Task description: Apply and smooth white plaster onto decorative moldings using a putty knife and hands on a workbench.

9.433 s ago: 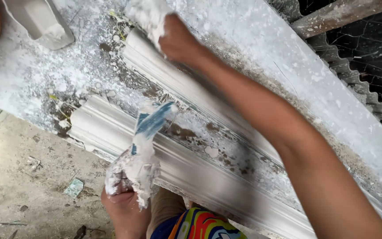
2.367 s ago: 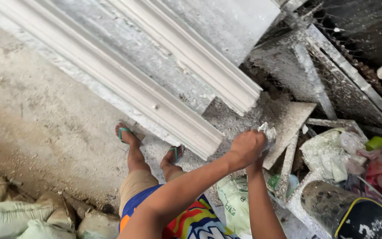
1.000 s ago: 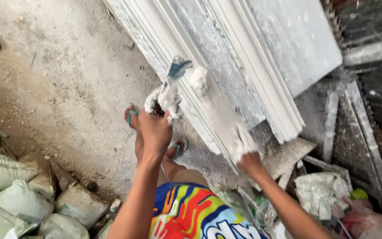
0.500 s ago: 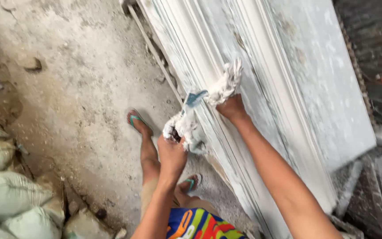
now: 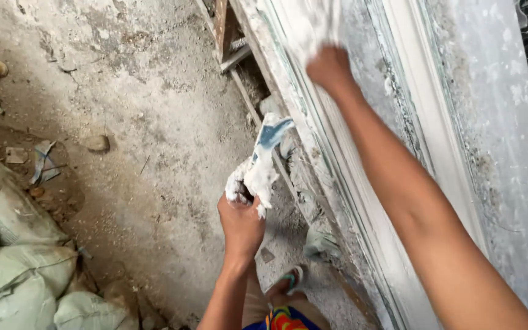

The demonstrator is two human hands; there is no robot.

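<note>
Roughly sorted, label by label:

Left hand [image 5: 241,221]: closed around a plaster-caked bundle of cloth or plastic [image 5: 258,168], white with a blue strip at the top; held in the air beside the moulding, over the floor.

Right hand [image 5: 330,66]: reached far up the white moulding [image 5: 362,201], fingers closed on a white wad [image 5: 313,24] pressed to the profile; blurred, so material hard to tell.

Moulding: long ribbed length lying on a plaster-splashed surface [image 5: 508,134], running from bottom centre to top.

Floor [image 5: 142,122]: dusty concrete, scattered stones; grey-green sacks [image 5: 7,269] at lower left; sandalled foot [image 5: 289,282] near the base of the moulding.

Wiping well, as a judgement: long strokes along the grooves, not across; even pressure so ribs stay crisp; wad folded to a clean face once loaded.

Left-hand bundle, as a judgement: best kept clear of the wet profile to avoid drips.

Risk, as a judgement: overreach at full arm length, uneven pressure at the far end.
</note>
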